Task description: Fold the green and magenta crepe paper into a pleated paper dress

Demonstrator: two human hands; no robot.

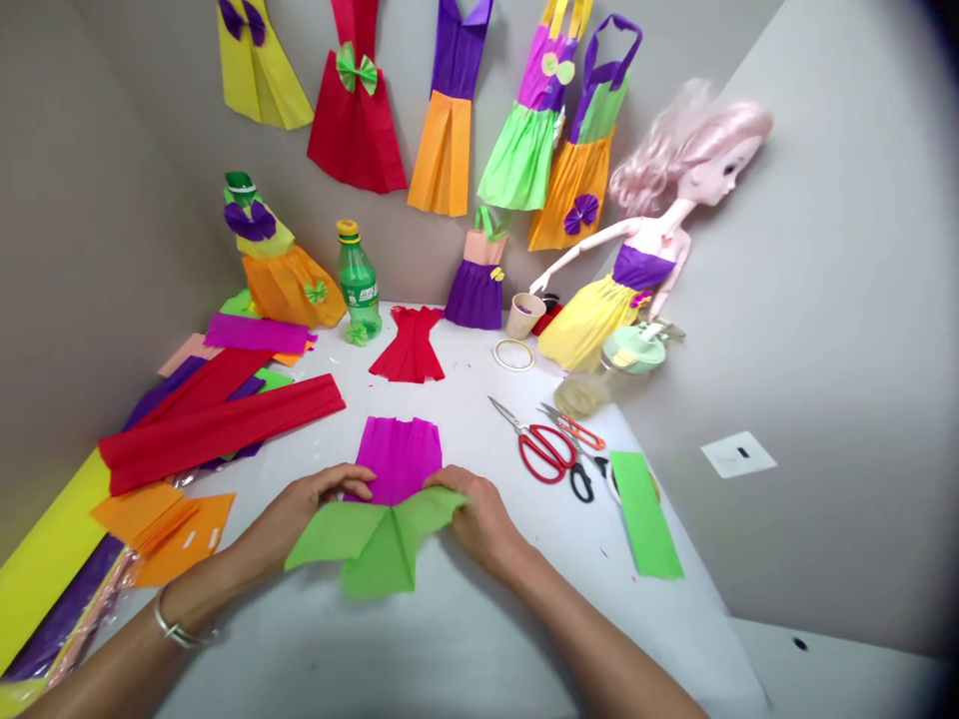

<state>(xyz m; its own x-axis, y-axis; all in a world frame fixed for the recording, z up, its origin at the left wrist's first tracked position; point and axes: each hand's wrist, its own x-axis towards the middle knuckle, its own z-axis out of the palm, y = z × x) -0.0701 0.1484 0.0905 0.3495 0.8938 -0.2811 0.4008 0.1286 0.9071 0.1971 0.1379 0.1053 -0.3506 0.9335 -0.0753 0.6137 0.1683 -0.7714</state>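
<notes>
A folded green crepe paper piece (375, 544) lies on the white table (465, 639) in front of me, overlapping the lower edge of a pleated magenta paper skirt (400, 454). My left hand (307, 504) pinches the green paper's upper left edge where it meets the magenta piece. My right hand (479, 519) presses and grips the green paper's upper right corner. Both hands have fingers closed on the paper.
Red scissors (535, 444), orange scissors (573, 429) and a green paper strip (644, 514) lie to the right. Coloured crepe sheets (217, 424) pile at left. A red paper dress (411, 345), green bottle (358, 280), tape roll (513, 355), cup (524, 315) and doll (651, 260) stand behind.
</notes>
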